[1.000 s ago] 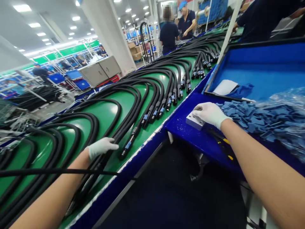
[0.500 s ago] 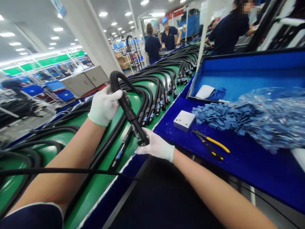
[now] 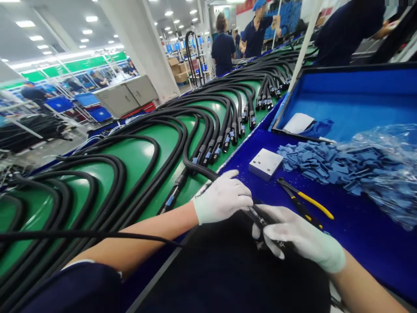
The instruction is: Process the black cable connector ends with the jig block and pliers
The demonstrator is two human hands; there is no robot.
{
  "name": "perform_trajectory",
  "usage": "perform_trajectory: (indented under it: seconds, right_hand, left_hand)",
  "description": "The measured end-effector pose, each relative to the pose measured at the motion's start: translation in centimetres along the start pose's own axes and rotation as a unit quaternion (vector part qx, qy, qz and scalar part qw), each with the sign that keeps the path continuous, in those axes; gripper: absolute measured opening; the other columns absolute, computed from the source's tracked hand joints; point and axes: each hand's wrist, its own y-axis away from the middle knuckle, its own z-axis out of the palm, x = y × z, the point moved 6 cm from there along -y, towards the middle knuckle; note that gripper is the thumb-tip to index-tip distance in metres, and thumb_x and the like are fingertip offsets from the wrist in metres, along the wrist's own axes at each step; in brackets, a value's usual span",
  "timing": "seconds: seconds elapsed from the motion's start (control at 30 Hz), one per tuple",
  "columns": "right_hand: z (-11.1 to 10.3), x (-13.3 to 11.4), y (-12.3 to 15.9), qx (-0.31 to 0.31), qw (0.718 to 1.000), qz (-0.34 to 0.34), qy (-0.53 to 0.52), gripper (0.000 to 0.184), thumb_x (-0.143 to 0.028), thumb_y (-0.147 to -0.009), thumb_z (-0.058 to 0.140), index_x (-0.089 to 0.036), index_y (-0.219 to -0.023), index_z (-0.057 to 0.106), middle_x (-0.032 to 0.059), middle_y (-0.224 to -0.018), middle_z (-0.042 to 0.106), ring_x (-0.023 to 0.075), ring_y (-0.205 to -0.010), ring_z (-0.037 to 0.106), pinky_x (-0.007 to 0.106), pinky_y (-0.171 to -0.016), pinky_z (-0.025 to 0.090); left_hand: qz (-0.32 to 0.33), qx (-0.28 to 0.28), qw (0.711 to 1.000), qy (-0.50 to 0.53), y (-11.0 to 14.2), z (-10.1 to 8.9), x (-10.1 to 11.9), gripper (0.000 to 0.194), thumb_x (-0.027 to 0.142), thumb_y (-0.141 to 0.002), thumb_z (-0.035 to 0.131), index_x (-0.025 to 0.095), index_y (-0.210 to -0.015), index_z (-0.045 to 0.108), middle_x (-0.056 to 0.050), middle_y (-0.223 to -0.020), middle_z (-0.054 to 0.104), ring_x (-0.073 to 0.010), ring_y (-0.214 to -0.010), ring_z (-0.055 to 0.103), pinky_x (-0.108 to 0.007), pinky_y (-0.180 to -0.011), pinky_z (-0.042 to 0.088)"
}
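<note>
My left hand (image 3: 226, 196), in a white glove, is closed around a black hose (image 3: 205, 171) near its end. The hose runs back from my grip over the green belt. My right hand (image 3: 289, 232), also gloved, grips the dark end fitting (image 3: 259, 217) of the same hose, close to my body. The fingers of both hands cover much of that end. Between the hands, a shiny strip of the fitting shows.
More black hoses (image 3: 120, 174) with blue-tagged ends lie on the green belt (image 3: 166, 143). To the right are a metal block (image 3: 266, 163), yellow-handled pliers (image 3: 306, 201), blue clips (image 3: 312, 163) under clear plastic and a blue tray (image 3: 355, 98). Several people work behind.
Both hands have moved right and toward my body with the hose end, which was raised in a bend before. My left hand has come down next to my right. The view has shifted.
</note>
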Motion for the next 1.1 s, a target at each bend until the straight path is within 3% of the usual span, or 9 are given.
perform_trajectory:
  seconds: [0.07,0.17,0.23,0.33,0.43,0.53,0.7,0.9,1.1]
  right_hand:
    - [-3.2,0.1,1.4,0.147,0.978,0.021,0.15,0.031,-0.049,-0.09,0.059,-0.029,-0.111,0.068,0.0102,-0.097,0.073,0.0245,-0.075,0.069,0.038,-0.068,0.054]
    - [-7.5,0.0,3.4,0.36,0.83,0.076,0.42,0.034,-0.054,-0.086,0.064,-0.023,-0.098,0.069,0.0147,-0.097,0.071,0.0324,-0.092,0.067,0.044,-0.08,0.052]
    - [-8.5,0.9,3.2,0.355,0.748,0.123,0.547,0.029,-0.048,-0.083,0.068,-0.019,-0.084,0.067,0.0165,-0.091,0.068,0.0337,-0.092,0.065,0.043,-0.079,0.049]
    - [-9.3,2.4,2.2,0.344,0.701,0.155,0.605,0.012,-0.028,-0.082,0.064,-0.017,-0.081,0.064,0.0174,-0.092,0.066,0.0308,-0.092,0.063,0.037,-0.075,0.046]
    - [-10.6,2.7,2.5,0.392,0.728,0.15,0.543,0.007,-0.023,-0.081,0.059,-0.017,-0.079,0.061,0.013,-0.085,0.066,0.0254,-0.082,0.062,0.033,-0.071,0.045]
    - [-11.0,1.9,3.1,0.402,0.819,0.08,0.402,0.008,-0.023,-0.083,0.056,-0.018,-0.083,0.063,0.0065,-0.081,0.068,0.0211,-0.074,0.062,0.031,-0.07,0.046]
    - [-7.5,-2.3,2.5,0.278,0.92,-0.107,0.255,0.032,-0.006,-0.077,0.049,-0.02,-0.098,0.069,0.0021,-0.093,0.074,0.0205,-0.083,0.067,0.03,-0.079,0.052]
    - [-5.7,-4.9,1.2,0.263,0.924,-0.197,0.196,0.053,-0.003,-0.077,0.049,-0.023,-0.122,0.067,0.0046,-0.109,0.074,0.0235,-0.101,0.068,0.038,-0.101,0.052]
    - [-6.0,-4.8,1.5,0.261,0.925,-0.209,0.179,0.048,-0.001,-0.077,0.049,-0.022,-0.117,0.065,0.005,-0.109,0.072,0.022,-0.104,0.066,0.039,-0.104,0.05]
  left_hand:
    - [-0.063,0.011,0.996,0.06,0.7,1.6,-0.7,0.022,0.027,-0.101,0.052,0.02,-0.1,0.073,-0.008,-0.103,0.073,-0.0201,-0.096,0.067,-0.04,-0.099,0.05]
    - [-0.222,0.084,0.962,0.132,1.5,2.4,-2.9,0.022,0.026,-0.099,0.053,0.022,-0.108,0.073,-0.008,-0.104,0.072,-0.0211,-0.098,0.067,-0.036,-0.091,0.054]
    - [-0.314,0.119,0.929,0.156,1.5,2.3,-4.1,0.021,0.028,-0.096,0.057,0.025,-0.11,0.073,-0.006,-0.106,0.074,-0.0241,-0.101,0.068,-0.04,-0.095,0.053]
    - [-0.392,0.13,0.888,0.203,0.7,2.0,-5.2,0.025,0.032,-0.094,0.06,0.026,-0.113,0.075,-0.006,-0.114,0.075,-0.0288,-0.109,0.068,-0.044,-0.103,0.05]
    - [-0.43,0.12,0.849,0.283,-0.4,1.7,-5.8,0.032,0.034,-0.092,0.062,0.023,-0.12,0.073,-0.007,-0.118,0.075,-0.03,-0.109,0.069,-0.044,-0.102,0.05]
    - [-0.449,0.125,0.817,0.34,-1.4,0.8,-5.8,0.038,0.035,-0.089,0.066,0.021,-0.123,0.073,-0.008,-0.117,0.075,-0.0297,-0.105,0.071,-0.041,-0.094,0.055]
    - [-0.429,0.112,0.83,0.338,-3.7,-1.5,-4.7,0.04,0.04,-0.088,0.068,0.019,-0.122,0.075,-0.007,-0.104,0.078,-0.0293,-0.096,0.073,-0.039,-0.086,0.057]
    - [-0.39,0.108,0.859,0.312,-5.7,-3.0,-3.4,0.039,0.044,-0.089,0.068,0.024,-0.121,0.076,-0.003,-0.113,0.077,-0.0288,-0.102,0.072,-0.038,-0.093,0.056]
    - [-0.39,0.109,0.866,0.293,-6.0,-2.5,-3.2,0.035,0.042,-0.089,0.068,0.026,-0.119,0.077,-0.003,-0.115,0.077,-0.029,-0.105,0.072,-0.04,-0.099,0.054]
